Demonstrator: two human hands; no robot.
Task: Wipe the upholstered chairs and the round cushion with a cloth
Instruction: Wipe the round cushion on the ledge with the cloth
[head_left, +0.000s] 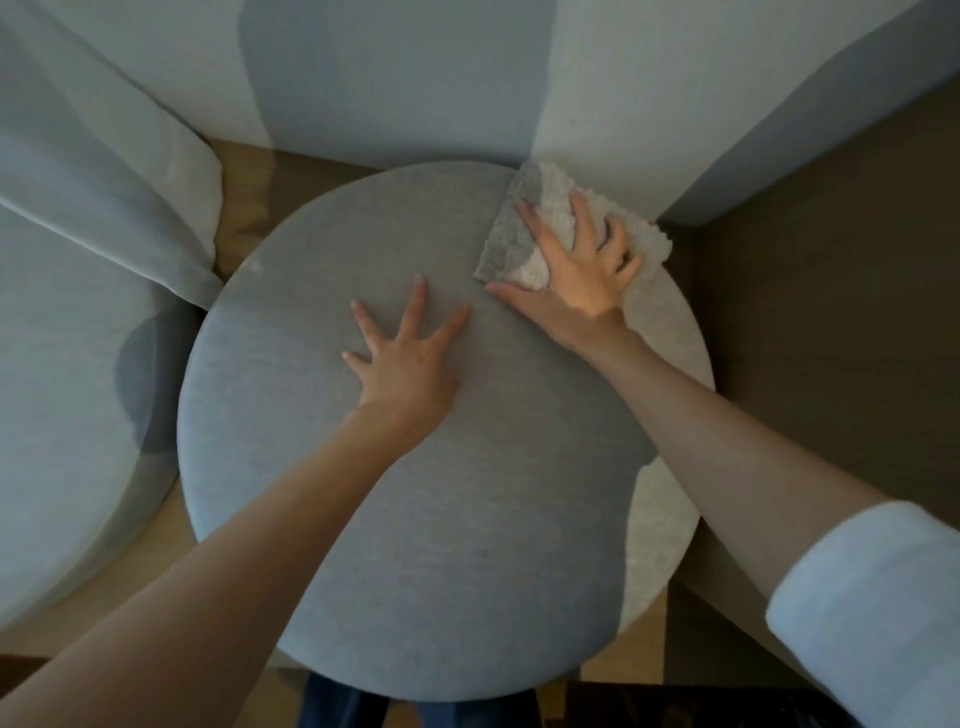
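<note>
A large round grey cushion (415, 519) fills the middle of the view. My left hand (410, 358) lies flat on its centre with the fingers spread and holds nothing. My right hand (576, 270) presses a fluffy whitish cloth (524, 228) onto the cushion's far right edge; its fingers are spread over the cloth. Part of the cloth is in shadow and looks grey. A rounded upholstered chair (57, 415) in pale grey stands at the left edge of the view.
A sheer white curtain (119, 171) hangs at the back and folds onto the floor at the left. A dark brown wall or panel (831, 322) runs along the right. Wooden floor (239, 208) shows behind the cushion. Dark trouser legs show at the bottom.
</note>
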